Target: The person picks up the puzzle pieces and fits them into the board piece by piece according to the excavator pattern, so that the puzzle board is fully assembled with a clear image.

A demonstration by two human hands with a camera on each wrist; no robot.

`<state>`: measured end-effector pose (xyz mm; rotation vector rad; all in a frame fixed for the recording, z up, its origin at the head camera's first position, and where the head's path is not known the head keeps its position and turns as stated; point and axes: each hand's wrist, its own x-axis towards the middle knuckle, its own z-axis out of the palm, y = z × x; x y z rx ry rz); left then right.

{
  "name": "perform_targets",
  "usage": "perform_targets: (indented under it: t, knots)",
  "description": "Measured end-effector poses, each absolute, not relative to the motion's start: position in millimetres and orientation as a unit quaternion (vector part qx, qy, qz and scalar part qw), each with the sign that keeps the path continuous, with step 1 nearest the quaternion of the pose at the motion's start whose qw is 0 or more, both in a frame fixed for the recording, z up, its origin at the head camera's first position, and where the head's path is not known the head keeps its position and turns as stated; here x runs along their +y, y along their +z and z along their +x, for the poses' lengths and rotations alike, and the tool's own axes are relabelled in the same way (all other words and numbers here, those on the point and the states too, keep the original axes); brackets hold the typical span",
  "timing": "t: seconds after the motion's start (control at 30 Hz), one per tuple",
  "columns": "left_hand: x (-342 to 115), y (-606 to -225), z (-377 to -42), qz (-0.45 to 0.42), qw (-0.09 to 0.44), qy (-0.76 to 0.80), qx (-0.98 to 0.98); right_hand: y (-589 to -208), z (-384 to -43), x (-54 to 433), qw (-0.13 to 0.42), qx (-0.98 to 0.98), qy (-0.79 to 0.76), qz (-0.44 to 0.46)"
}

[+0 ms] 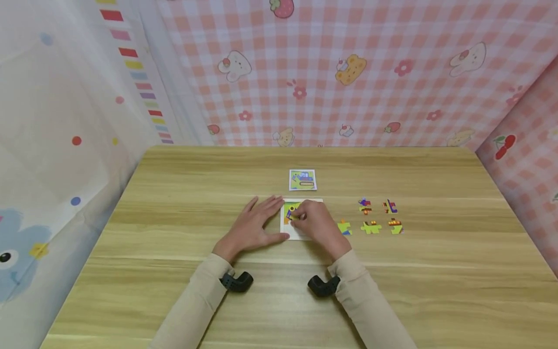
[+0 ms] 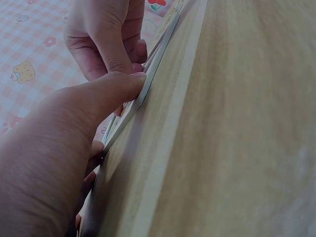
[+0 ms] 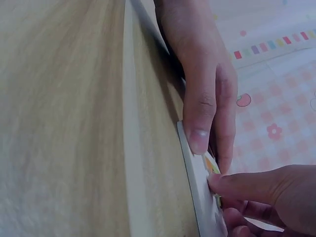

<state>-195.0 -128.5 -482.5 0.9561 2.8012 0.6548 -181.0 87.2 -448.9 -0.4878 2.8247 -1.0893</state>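
A shallow white puzzle tray lies on the table, with colourful picture parts along its left side. My left hand steadies the tray with fingers and thumb spread out; in the right wrist view its thumb rests on the near rim. Over the tray, my right hand pinches a small puzzle piece between thumb and fingertips, down at the tray's left part. The fingers hide much of that piece and the tray's middle. In the left wrist view the right hand reaches in beyond the left thumb.
Several loose puzzle pieces lie in two rows right of the tray, one partly behind the right hand. A picture card of a blue and green vehicle lies behind the tray. Patterned cloth hangs along the table's back edge.
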Motion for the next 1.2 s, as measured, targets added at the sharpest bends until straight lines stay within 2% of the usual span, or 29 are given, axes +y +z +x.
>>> perform_targets:
  t: [0.17,0.5,0.63,0.77,0.9,1.2]
  knots:
    - [-127.5,-481.1,-194.9,0.315,0.058,0.211,0.924,-445.6,-179.8,86.0,0.033,0.924,-0.355,-0.137]
    - [-126.3,-483.4,-191.6,0.313,0.064,0.214,0.923,-445.4,-175.6,78.7,0.058,0.936,-0.326,-0.119]
    - [-126.4,-485.3,-190.9,0.311,0.063,0.215,0.923,-445.3,-173.9,77.1,0.051,0.937,-0.322,-0.123]
    - [-124.9,-485.5,-190.3,0.312,0.063,0.218,0.923,-439.2,-171.6,81.6,0.014,0.938,-0.316,-0.144]
    - [-123.4,-482.5,-190.9,0.312,0.065,0.222,0.922,-426.4,-170.3,94.8,-0.022,0.934,-0.327,-0.142]
    - [-127.9,-482.2,-193.8,0.308,0.066,0.215,0.924,-425.0,-168.9,160.2,0.010,0.939,-0.332,-0.087]
